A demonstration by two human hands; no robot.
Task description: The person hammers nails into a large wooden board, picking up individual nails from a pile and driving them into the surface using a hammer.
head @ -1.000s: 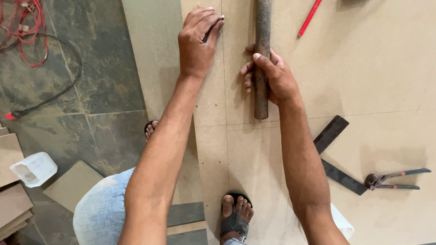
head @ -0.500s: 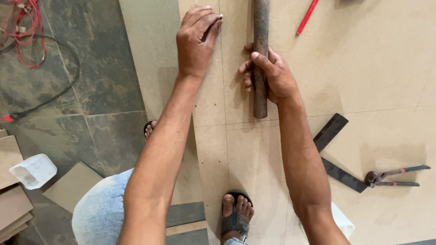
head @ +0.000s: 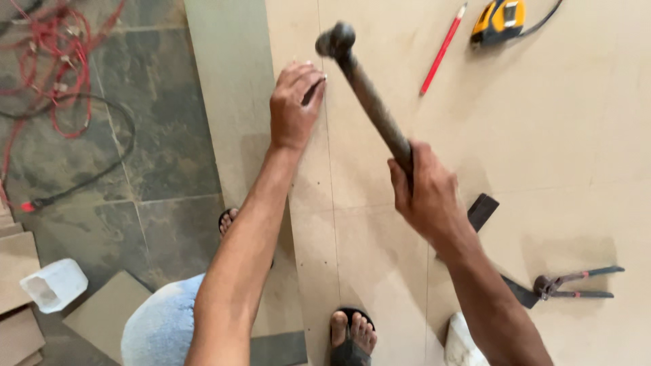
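Hammer (head: 366, 95) now raised in right hand (head: 427, 193).

The hammer (head: 369, 95) looked like dull, rusty metal, rough along its handle. The board (head: 542, 135) was matt, smooth pressed wood; the floor (head: 163, 156) was mottled stone tile.

The right hand (head: 427, 193) grips the lower end of a hammer (head: 366, 91), whose dark head is raised above the pale board (head: 542, 135) and tilted toward the left hand (head: 293, 105). That hand rests on the board near its left edge, fingertips pinched together at a thin pencil line. Toward the board's far edge lie a red pencil (head: 442, 49) and a yellow tape measure (head: 500, 17). Pincers (head: 573, 285) lie by a dark square (head: 483, 210) near the right arm.
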